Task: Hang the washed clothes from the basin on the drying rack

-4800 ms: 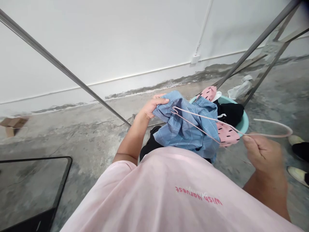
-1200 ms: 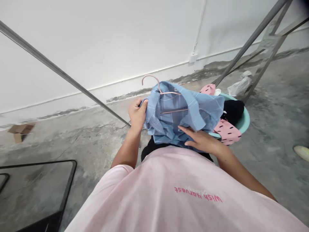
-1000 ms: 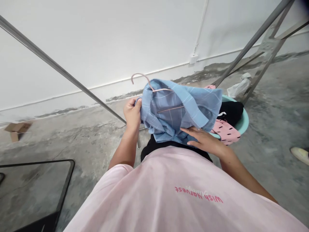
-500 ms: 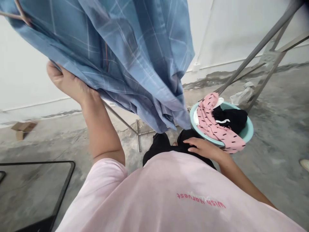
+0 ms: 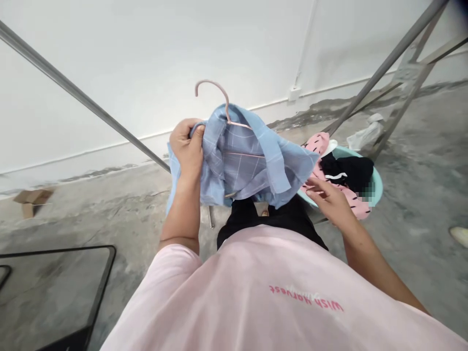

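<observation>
My left hand [image 5: 186,148] is shut on the shoulder of a blue checked shirt [image 5: 243,158], holding it up in front of my chest. A pink plastic clothes hanger [image 5: 210,89] sits inside the shirt, its hook rising out of the collar. My right hand [image 5: 329,200] hangs open with its fingers apart, just right of the shirt's lower edge. It is over a pink garment with black marks [image 5: 351,202] lying in a teal plastic basin [image 5: 376,187]. A black garment [image 5: 345,168] lies beside it in the basin.
Metal rack bars [image 5: 391,58] cross the view near a white plastic bag [image 5: 363,136] on the concrete floor. A dark-framed glass panel [image 5: 54,287] lies at lower left. A pale shoe [image 5: 458,236] shows at the right edge.
The shirt has come down from high at the upper left to in front of my chest. My right hand has risen from my waist toward the basin.
</observation>
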The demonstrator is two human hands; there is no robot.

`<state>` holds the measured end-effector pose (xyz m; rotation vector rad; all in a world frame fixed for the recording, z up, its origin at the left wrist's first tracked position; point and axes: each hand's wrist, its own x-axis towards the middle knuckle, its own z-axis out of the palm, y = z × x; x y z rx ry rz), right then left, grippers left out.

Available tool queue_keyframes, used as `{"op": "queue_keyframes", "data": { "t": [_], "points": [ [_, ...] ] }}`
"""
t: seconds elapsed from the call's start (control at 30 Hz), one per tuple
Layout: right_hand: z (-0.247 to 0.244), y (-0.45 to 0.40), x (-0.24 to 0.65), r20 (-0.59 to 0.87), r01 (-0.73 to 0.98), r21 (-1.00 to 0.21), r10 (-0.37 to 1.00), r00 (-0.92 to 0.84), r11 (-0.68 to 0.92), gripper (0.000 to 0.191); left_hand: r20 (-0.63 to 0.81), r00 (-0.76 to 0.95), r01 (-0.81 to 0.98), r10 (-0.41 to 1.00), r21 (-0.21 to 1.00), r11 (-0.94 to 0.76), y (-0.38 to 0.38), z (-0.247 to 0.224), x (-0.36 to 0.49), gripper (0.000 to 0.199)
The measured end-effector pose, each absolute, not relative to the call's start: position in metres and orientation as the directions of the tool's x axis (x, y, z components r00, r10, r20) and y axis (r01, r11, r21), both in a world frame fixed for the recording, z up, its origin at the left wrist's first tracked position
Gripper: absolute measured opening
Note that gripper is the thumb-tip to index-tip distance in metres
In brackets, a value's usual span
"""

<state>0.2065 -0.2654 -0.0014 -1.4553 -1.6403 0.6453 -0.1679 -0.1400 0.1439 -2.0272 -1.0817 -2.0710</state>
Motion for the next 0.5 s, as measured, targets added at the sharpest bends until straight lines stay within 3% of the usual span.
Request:
{"op": "queue_keyframes", "data": {
  "t": [0.17, 0.27, 0.37, 0.5],
  "points": [
    [0.004, -0.269, 0.204, 0.391, 0.321, -0.892, 0.899, 0.195, 0.319, 0.050, 0.817, -0.104, 0.539, 0.567, 0.526, -0.658, -0.142, 0.135, -0.155, 0.033],
    [0.017, -0.271, 0.200, 0.482, 0.207, -0.875, 0.826, 0.293, 0.437, 0.057, 0.789, -0.048, 0.520, 0.612, 0.543, -0.659, -0.140, 0.127, -0.147, 0.031],
    [0.033, -0.272, 0.195, 0.510, 0.260, -0.852, 0.833, 0.216, 0.454, 0.057, 0.769, -0.045, 0.519, 0.637, 0.563, -0.643, -0.139, 0.121, -0.142, 0.028],
    [0.044, -0.277, 0.191, 0.511, 0.426, -0.811, 0.841, 0.178, 0.402, 0.040, 0.742, -0.046, 0.546, 0.669, 0.579, -0.605, -0.145, 0.120, -0.138, 0.026]
  ]
}}
